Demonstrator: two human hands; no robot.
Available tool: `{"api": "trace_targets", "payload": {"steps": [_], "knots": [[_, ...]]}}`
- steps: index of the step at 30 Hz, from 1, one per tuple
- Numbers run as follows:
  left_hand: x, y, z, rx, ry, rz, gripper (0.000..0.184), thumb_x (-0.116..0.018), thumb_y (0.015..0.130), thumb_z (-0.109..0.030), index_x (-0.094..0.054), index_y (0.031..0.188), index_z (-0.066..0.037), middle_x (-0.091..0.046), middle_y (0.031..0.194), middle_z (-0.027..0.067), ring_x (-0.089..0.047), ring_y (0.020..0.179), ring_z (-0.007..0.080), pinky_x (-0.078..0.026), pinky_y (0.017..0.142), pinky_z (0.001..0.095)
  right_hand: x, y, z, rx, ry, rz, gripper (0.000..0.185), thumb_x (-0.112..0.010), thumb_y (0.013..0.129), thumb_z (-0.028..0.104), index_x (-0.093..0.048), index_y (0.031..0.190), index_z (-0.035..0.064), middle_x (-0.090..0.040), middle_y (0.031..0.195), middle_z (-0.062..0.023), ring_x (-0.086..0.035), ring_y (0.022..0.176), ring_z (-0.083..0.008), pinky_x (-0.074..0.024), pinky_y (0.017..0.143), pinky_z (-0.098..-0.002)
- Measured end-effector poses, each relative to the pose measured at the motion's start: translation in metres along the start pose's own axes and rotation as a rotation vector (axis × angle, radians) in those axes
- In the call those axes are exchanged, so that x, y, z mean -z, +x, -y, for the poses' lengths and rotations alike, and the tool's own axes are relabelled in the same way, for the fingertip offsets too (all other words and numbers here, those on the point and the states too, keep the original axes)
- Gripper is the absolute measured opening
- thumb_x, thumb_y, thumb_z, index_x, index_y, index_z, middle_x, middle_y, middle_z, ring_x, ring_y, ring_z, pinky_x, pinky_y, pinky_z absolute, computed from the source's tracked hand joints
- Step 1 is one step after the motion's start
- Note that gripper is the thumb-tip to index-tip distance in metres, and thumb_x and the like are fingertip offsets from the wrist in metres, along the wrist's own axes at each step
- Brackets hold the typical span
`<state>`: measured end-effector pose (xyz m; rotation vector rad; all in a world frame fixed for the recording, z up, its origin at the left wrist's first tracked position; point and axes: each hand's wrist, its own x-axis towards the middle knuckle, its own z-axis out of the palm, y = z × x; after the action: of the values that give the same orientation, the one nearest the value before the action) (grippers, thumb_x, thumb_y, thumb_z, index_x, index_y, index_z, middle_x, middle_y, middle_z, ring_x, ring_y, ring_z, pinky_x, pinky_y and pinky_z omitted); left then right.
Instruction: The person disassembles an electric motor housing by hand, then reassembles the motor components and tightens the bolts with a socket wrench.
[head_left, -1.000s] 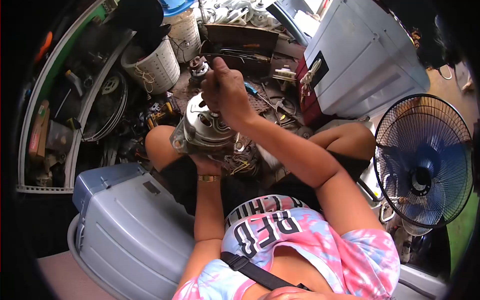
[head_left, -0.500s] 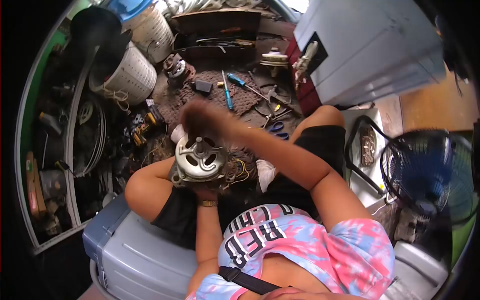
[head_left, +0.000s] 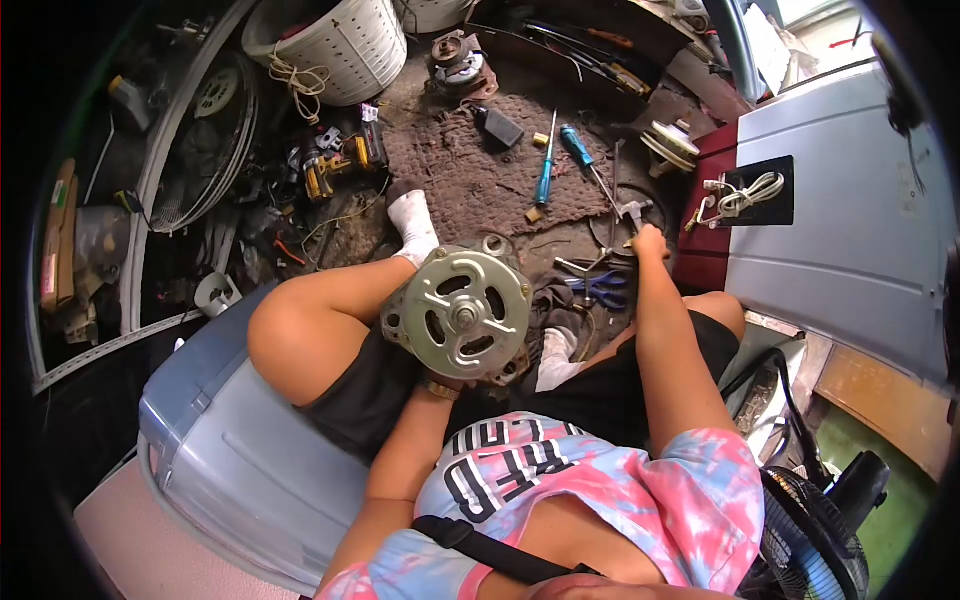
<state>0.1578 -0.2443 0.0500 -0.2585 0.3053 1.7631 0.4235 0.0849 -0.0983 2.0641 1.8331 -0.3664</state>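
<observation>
Right hand [head_left: 651, 243] now off motor [head_left: 465, 315], fingers curled round hammer [head_left: 634, 209] handle, right of centre | motor mid-frame, left hand [head_left: 460, 383] beneath, finger closure hidden, cannot tell | reads as tool pick-up

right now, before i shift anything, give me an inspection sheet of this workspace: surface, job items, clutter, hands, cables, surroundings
Surface: brown textured mat on the floor, looks worn.
Job's things: round metal motor above the lap; hammer near the mat's right side.
Clutter: blue-handled screwdrivers on the mat; yellow-and-black power drill to its left.
Hands: left hand under the motor, fingers hidden; right hand gripping the hammer's handle.
Cables: bundled pale cord on the grey panel; another cord tied on the white basket.
Surroundings: fan at lower right.
</observation>
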Motion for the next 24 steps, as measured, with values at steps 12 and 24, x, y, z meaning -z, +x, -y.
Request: {"api": "trace_targets", "payload": {"steps": [12, 24], "knots": [[0.004, 0.006, 0.003, 0.033, -0.073, 0.126, 0.057, -0.040, 0.092, -0.049, -0.041, 0.132, -0.009, -0.044, 0.133, 0.0121, -0.045, 0.119, 0.0306, -0.039, 0.100, 0.0478, 0.214, -0.153, 0.004, 0.835, 0.593, -0.292, 0.026, -0.050, 0.092, 0.022, -0.055, 0.112, 0.0059, -0.060, 0.072, -0.0106, -0.059, 0.065, -0.0201, -0.0443, 0.061, -0.0315], [-0.013, -0.010, -0.003, -0.002, -0.057, 0.305, 0.051, -0.040, 0.094, -0.043, -0.040, 0.132, -0.008, -0.046, 0.132, 0.0110, -0.046, 0.119, 0.0284, -0.039, 0.100, 0.0455, 0.270, -0.317, -0.004, 1.230, 0.829, -0.637, 0.026, -0.044, 0.094, 0.021, -0.052, 0.112, 0.0046, -0.060, 0.080, -0.0053, -0.051, 0.057, -0.0137, -0.0403, 0.051, -0.0266]]}}
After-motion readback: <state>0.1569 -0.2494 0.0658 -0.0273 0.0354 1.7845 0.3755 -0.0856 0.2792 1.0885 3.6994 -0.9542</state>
